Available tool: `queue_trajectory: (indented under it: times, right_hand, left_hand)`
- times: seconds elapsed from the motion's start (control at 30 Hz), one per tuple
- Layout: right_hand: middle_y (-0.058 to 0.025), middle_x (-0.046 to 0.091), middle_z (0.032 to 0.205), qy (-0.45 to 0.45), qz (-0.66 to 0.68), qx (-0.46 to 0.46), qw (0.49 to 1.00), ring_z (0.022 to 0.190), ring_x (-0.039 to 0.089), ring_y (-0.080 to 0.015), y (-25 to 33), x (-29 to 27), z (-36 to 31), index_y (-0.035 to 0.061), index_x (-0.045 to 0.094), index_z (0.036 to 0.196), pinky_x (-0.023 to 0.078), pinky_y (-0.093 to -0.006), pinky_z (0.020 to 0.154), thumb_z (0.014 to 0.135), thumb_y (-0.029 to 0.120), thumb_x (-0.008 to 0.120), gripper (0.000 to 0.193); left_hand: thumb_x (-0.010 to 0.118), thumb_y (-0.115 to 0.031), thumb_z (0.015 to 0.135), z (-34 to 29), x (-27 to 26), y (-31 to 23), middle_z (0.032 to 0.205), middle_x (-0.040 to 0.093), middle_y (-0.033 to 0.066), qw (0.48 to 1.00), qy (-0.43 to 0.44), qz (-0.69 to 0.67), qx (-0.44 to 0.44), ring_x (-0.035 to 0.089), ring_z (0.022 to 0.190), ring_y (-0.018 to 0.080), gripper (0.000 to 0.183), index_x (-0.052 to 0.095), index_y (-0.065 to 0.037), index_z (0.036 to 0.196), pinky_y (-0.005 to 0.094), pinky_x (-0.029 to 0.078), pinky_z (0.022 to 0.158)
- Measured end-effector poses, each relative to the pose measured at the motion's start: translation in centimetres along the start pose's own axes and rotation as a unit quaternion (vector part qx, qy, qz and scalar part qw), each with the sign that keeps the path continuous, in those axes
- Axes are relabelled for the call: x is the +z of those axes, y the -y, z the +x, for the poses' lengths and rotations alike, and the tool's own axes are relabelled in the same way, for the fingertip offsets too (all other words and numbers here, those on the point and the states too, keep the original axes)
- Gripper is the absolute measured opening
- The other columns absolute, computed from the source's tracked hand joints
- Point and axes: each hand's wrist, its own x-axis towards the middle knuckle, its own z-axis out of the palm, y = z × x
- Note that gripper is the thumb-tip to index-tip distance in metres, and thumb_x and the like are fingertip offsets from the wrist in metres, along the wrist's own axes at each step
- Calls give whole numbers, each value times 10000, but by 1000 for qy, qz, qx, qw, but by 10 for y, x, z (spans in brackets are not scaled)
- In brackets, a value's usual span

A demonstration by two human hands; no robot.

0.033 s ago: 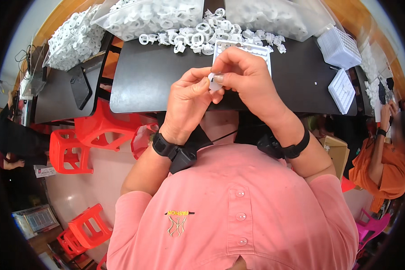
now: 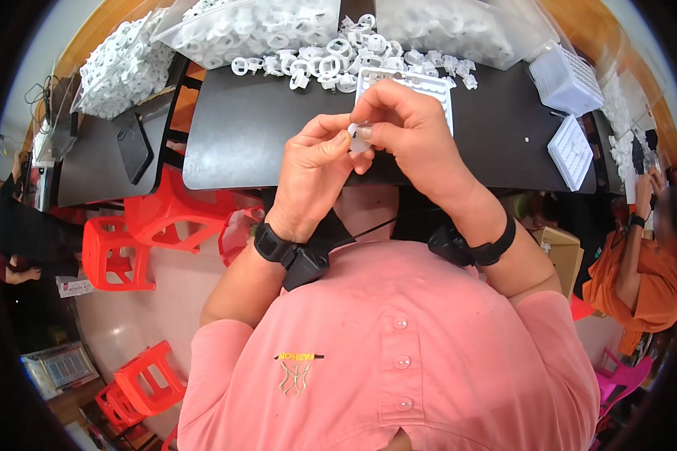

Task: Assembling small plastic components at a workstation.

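Just above the near edge of the dark table, my two hands meet around a small white plastic part [image 2: 361, 141] with a dark spot on it. My left hand [image 2: 314, 159] pinches it from the left between thumb and fingers. From the right, the thumb and bent forefinger of my right hand [image 2: 420, 135] close on the same part. Fingers cover much of it, so its full shape is hidden. Behind my right hand lies a white tray [image 2: 443, 96] with rows of pockets, partly covered by the hand. Beyond it is a heap of loose white plastic parts [image 2: 329, 66].
Clear bins of white parts [image 2: 248, 34] line the far edge. A bag of similar parts [image 2: 124, 71] and a black phone-like slab [image 2: 134, 146] sit left. Stacked white trays [image 2: 566, 79] and a single tray [image 2: 572, 152] lie right. Red stools [image 2: 116, 253] stand left; a co-worker [image 2: 639, 270] sits right.
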Motion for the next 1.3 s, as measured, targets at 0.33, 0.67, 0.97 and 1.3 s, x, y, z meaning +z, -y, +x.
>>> queue_trajectory:
  times: [0.33, 0.67, 0.97, 1.3]
  right_hand:
    - [-131, 652, 802, 1, -268, -111, 957, 716, 679, -243, 16, 1, -20, -1, 625, 963, 529, -346, 673, 802, -21, 610, 163]
    - [-69, 654, 805, -180, -429, -184, 866, 745, 602, -162, 109, -136, 88, -3, 652, 917, 481, -292, 695, 780, -10, 666, 138]
    - [-108, 635, 815, -92, -433, -240, 864, 725, 640, -258, 50, -70, 0, 34, 663, 906, 487, -322, 653, 821, 13, 667, 87]
    - [-111, 620, 790, -45, -328, -199, 923, 675, 614, -286, 10, -47, -18, 12, 633, 860, 468, -348, 597, 792, -9, 679, 85]
  left_hand:
    - [662, -117, 950, -4, 9, -5, 1039, 684, 143, 999, 0, 37, -1, 662, 875, 215, 279, 626, 20, 1191, 324, 517, 656]
    - [679, -82, 906, 20, 5, -67, 963, 713, 111, 906, -162, 386, 55, 649, 830, 145, 225, 698, 43, 1091, 265, 495, 677]
    - [802, -91, 723, 49, -25, -83, 956, 674, 72, 749, -198, 627, 88, 605, 815, 129, 405, 717, -2, 1109, 267, 479, 685]
    - [789, -54, 693, 55, -25, -75, 776, 652, 51, 666, -169, 721, 87, 578, 713, 117, 194, 711, 31, 850, 263, 472, 656]
